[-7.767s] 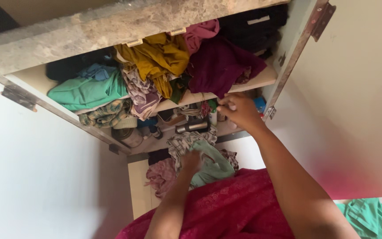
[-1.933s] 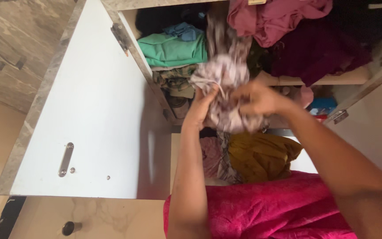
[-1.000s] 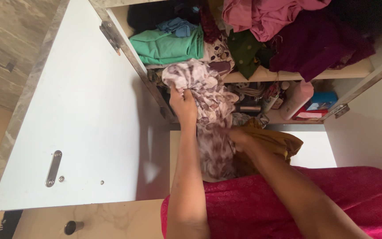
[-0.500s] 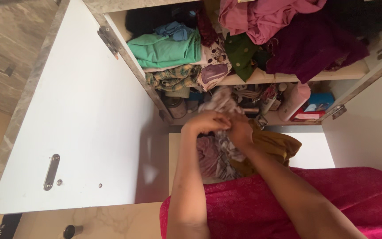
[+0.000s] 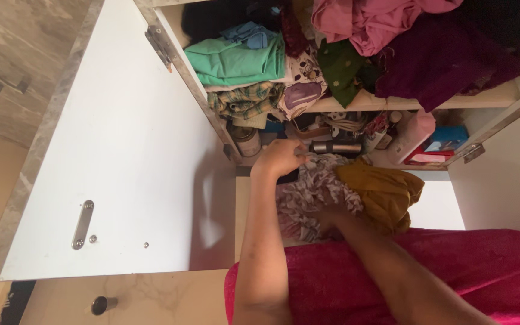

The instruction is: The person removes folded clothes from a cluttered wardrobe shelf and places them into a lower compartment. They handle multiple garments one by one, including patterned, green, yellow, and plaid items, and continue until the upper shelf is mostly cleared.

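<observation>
Printed cloth [image 5: 314, 192] now down on lower pile, left hand [image 5: 281, 157] pinching its top, right hand [image 5: 327, 215] buried, grip unclear; wardrobe [image 5: 356, 105] stuffed, white door [image 5: 121, 150] open.

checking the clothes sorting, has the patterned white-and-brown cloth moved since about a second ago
Yes. The patterned cloth was held up in front of the shelf edge; it now lies lower, below the shelves, beside the mustard cloth, with the left hand at its top.
</observation>
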